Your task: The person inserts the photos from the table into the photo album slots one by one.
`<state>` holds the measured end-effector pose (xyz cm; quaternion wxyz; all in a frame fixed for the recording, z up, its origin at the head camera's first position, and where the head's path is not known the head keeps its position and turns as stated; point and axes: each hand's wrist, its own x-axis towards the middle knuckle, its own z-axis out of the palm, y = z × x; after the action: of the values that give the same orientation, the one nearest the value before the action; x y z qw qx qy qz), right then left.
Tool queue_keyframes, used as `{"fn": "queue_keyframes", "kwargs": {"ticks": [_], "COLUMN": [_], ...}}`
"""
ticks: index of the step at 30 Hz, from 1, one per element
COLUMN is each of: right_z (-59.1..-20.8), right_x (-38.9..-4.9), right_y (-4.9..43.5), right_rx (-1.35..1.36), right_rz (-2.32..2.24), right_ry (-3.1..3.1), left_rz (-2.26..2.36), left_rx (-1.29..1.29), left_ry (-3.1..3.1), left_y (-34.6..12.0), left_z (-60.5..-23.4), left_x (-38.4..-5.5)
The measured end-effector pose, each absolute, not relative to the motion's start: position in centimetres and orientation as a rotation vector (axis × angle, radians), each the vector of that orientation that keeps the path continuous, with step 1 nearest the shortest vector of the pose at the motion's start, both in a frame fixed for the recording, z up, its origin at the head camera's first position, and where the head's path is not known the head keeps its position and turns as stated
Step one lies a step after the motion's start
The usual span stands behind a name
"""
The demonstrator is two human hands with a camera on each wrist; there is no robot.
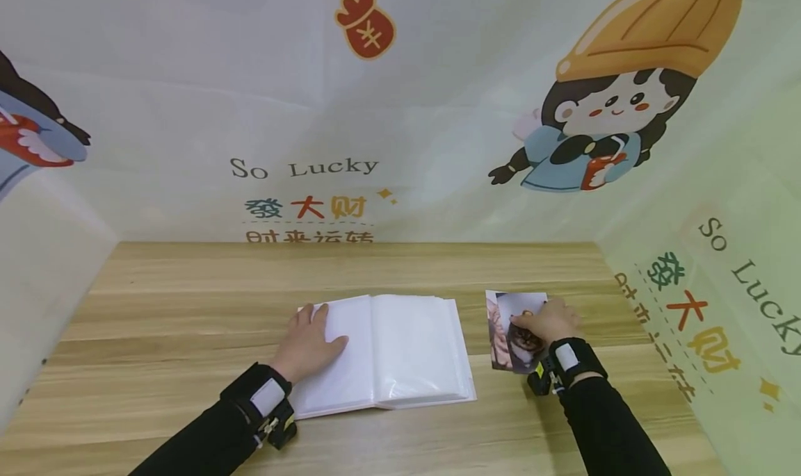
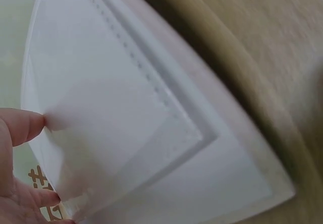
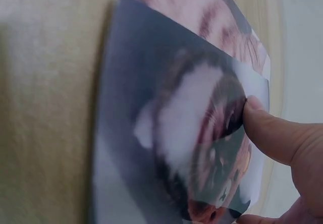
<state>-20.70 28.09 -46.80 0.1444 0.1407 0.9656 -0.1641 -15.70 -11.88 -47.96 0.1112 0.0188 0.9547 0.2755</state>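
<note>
Backdrop: pale sheet [image 1: 438, 101] printed with cartoon figures and "So Lucky".
Worktop: wood-grain surface [image 1: 206, 274] carrying the album and photos.
Photo album: white, clear-sleeved album [image 1: 419, 351] lying open at centre.
Left arm: black sleeve [image 1: 194, 438] angled inward from lower left; left hand [image 1: 311, 346] rests on the album's left page, fingers relaxed and spread, thumb pointing right.
Right arm: black sleeve [image 1: 613, 424] rising from lower right; right hand [image 1: 553, 319] bends leftward, fingers pinching the upper photo's right side.
Cat photos: right of the album, well short of touching; upper photo [image 1: 521, 340] overlaps a pinkish lower photo [image 1: 496, 331].
</note>
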Motion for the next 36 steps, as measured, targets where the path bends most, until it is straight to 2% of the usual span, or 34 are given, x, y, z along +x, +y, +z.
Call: {"fn": "queue_keyframes", "kwargs": {"ticks": [4,16,22,26,31,36], "right_z": [-46.7,-47.0,-42.8,-40.1,-38.0,-36.5], "right_x": [-21.0,-21.7,-23.3,-25.0,-26.4,-27.4], "right_y": [28.2,29.3,28.8,27.1,23.4,18.0], "right_rx": [0.396,0.614,0.391,0.339,0.148,-0.073], "right_rz": [-0.44,-0.719,-0.711,-0.668,-0.673,-0.913], "right_ry": [2.785,2.928,2.998,3.093,3.21,3.135], "left_rz": [0.818,0.885,0.961,0.973,0.911,0.879], "left_rx": [0.032,0.08,0.062,0.084,0.12,0.133], "left_ry": [2.804,2.82,2.89,2.976,3.04,3.076], "left_y": [-11.6,-12.1,-12.5,-12.9,-13.0,-13.0], "left_z": [-48.1,-48.1,-48.5,-48.8,-49.1,-49.3], "left_x": [-15.6,-16.6,-17.3,-17.5,-17.5,-17.6]}}
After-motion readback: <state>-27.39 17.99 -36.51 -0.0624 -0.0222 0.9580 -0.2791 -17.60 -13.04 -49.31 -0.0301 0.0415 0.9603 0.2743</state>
